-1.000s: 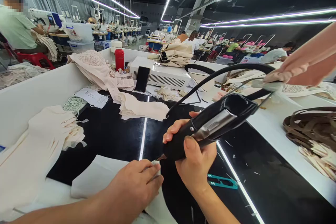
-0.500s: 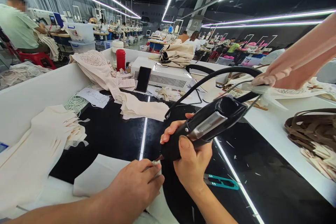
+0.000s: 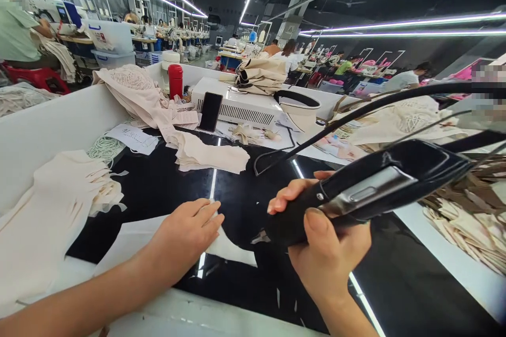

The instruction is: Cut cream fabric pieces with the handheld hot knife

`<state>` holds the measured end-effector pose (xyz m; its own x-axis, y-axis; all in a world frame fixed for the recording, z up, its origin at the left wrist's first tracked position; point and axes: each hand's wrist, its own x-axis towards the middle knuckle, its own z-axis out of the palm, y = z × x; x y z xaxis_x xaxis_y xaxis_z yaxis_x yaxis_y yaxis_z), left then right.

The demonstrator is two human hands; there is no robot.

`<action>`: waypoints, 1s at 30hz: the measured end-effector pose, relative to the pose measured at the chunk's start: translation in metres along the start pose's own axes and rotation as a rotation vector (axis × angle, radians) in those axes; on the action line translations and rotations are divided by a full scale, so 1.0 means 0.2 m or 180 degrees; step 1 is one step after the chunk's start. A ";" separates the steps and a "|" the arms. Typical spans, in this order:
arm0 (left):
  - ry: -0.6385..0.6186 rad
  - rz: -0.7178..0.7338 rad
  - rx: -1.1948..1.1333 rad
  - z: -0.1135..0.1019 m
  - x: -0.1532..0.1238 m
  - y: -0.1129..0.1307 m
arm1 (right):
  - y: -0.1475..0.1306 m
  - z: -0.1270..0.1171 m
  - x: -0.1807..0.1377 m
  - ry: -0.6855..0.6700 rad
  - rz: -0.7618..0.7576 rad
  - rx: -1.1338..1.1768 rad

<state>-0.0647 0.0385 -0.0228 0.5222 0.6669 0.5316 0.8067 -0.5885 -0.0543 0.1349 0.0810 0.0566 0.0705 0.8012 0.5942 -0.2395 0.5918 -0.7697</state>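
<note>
My right hand (image 3: 324, 247) is wrapped round the black handle of a corded cutting tool (image 3: 379, 184), its tip pointing down-left just above the glossy black tabletop (image 3: 158, 189). My left hand (image 3: 185, 231) lies flat with fingers stretched out on a pale fabric piece (image 3: 130, 239) at the near edge of the table. The tool's black cable (image 3: 356, 113) arcs up and away to the right. The tool's tip is close to the fabric's right edge.
Cream fabric piles (image 3: 51, 210) lie on the left, another strip (image 3: 205, 155) further back. A phone (image 3: 210, 111) leans on a white machine (image 3: 241, 105) beside a red flask (image 3: 175, 80). Brown straps (image 3: 466, 195) lie right. Other people work behind.
The view has shifted left and closer. My left hand went from curled on the fabric edge to flat and stretched out. The tool swung right and nearer the camera. The teal snips are out of sight.
</note>
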 end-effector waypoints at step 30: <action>-0.0430 0.0245 -0.0753 -0.04 0.00 0.16 | 0.02 -0.03 -0.08 0.0047 -0.0087 0.0061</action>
<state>-0.0419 0.0160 -0.0178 0.6245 0.6615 0.4153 0.6845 -0.7196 0.1169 0.1392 0.0714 0.0433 0.0915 0.7861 0.6112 -0.2558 0.6118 -0.7485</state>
